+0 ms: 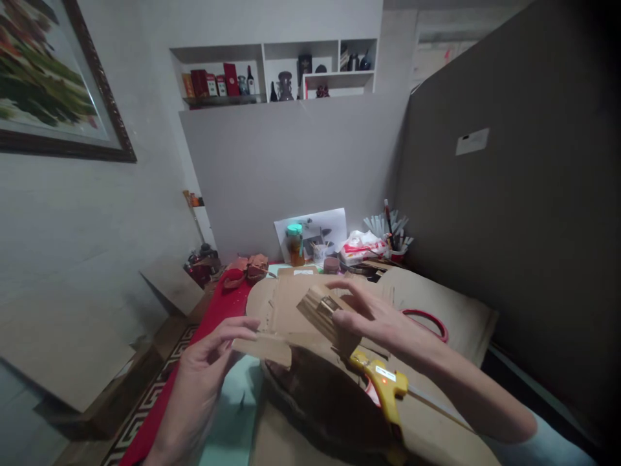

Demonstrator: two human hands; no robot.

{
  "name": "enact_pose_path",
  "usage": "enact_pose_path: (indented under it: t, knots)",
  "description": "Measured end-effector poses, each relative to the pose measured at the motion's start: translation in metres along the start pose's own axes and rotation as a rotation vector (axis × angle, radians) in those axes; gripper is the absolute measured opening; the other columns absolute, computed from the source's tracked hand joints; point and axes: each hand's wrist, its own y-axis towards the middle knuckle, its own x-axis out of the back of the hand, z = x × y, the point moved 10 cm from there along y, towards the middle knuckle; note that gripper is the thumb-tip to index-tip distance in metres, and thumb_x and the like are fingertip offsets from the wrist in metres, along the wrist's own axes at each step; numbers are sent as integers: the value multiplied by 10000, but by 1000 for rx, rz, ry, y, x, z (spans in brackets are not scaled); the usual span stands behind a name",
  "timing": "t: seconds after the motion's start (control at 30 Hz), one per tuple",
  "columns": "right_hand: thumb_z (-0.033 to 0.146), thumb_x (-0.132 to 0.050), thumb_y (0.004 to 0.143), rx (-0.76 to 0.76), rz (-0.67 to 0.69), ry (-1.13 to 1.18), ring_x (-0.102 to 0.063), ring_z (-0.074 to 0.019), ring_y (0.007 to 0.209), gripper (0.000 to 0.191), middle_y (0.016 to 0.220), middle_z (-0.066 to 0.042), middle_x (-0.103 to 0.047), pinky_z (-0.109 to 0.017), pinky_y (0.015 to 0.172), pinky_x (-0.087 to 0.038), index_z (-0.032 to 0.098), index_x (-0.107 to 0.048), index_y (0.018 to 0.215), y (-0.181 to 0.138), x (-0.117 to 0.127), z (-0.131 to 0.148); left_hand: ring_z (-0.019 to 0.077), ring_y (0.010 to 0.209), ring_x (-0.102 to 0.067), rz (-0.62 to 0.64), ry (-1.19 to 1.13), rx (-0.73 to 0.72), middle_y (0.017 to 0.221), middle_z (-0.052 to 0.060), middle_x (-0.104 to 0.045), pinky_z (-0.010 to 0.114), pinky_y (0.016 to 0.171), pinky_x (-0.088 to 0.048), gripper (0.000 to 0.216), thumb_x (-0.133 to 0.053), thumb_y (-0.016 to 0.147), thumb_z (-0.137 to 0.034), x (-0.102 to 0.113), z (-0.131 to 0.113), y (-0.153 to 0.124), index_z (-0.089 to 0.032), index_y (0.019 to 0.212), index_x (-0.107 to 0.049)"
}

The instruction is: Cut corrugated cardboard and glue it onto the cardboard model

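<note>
My left hand (208, 362) pinches the left edge of a flat cardboard piece (286, 310) between thumb and fingers. My right hand (373, 317) presses down on a small folded cardboard part (323, 307) that sits on top of that piece, fingers spread over it. A yellow glue gun (383, 382) lies just under my right wrist, its orange light on. Below the cardboard piece lies a dark brown rounded object (320, 401), partly hidden.
Large cardboard sheets (456, 310) cover the table with a red ring (431, 320) on them. At the back stand a jar with a green lid (294, 243), a cup of pens (395, 243), a white card (315, 226) and a plastic bag (361, 246). Grey partitions (509, 226) close off the back and right.
</note>
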Motion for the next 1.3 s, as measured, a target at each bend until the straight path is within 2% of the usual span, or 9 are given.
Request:
enact_pose_path:
  t: [0.13,0.23,0.43,0.6,0.67,0.83,1.03,1.13,1.3]
  knots:
    - [565,-576,870,12,-5,101,-670,-283,1084,608,1235,-124,-702,-384,839,-526,208,-507,1358,4,6,5,265,1067,-693,44,149,-103,1101,75,-755,240,846,-539,238,-821,744,-516,-10,-17,-5,-281,725,-788]
    - [528,-611,855,19,-29,117,-660,-287,1106,577,1283,-128,-678,-386,836,-528,217,-541,1336,4,7,11,223,993,-684,-56,289,-246,1151,31,-718,244,779,-525,111,-737,840,-412,-13,-35,-17,-338,772,-783]
    - [482,-629,879,86,-121,79,-681,-269,1043,518,1204,-92,-702,-405,843,-530,247,-539,1332,-9,4,35,195,1108,-609,-281,527,-642,1200,-36,-676,300,1038,-403,318,-662,906,-193,-31,-72,-57,-482,980,-773]
    - [420,-625,838,126,-196,3,-687,-272,934,503,1062,-46,-734,-437,819,-520,282,-534,1313,-22,-6,49,215,1118,-621,-314,582,-804,1181,-27,-704,304,1036,-439,448,-688,847,-117,-50,-83,-71,-472,1111,-757]
    - [391,-624,833,176,-237,-14,-681,-274,956,497,1099,-47,-737,-443,843,-517,291,-534,1312,-26,-9,54,209,1123,-627,-308,590,-844,1196,-31,-708,307,1056,-435,492,-697,839,-93,-55,-86,-75,-462,1163,-732]
    - [354,-609,856,204,-240,24,-655,-274,1075,466,1213,-41,-719,-464,944,-491,305,-532,1313,-29,-16,52,189,1140,-649,-372,715,-931,1233,13,-698,306,1023,-473,369,-679,847,-80,-63,-88,-82,-295,1147,-680]
    - [523,-597,847,32,-151,144,-601,-350,1163,559,1258,-77,-682,-557,970,-465,321,-526,1363,-25,-22,29,229,1206,-663,-387,486,-790,1355,69,-655,358,997,-569,448,-660,890,-95,-62,-71,-71,-269,1302,-645]
    - [538,-608,857,26,-107,266,-651,-327,1068,574,1176,-95,-687,-506,919,-496,284,-524,1365,-24,-24,27,216,1179,-696,-364,360,-678,1371,64,-664,309,943,-610,526,-654,926,-138,-66,-59,-65,-311,1415,-563]
    - [517,-673,887,14,-76,439,-614,-290,1090,518,1179,-73,-669,-444,945,-458,284,-553,1334,-21,-27,14,223,1231,-674,-399,310,-591,1356,24,-694,339,1076,-548,455,-674,942,-193,-71,-54,-66,-339,1371,-630]
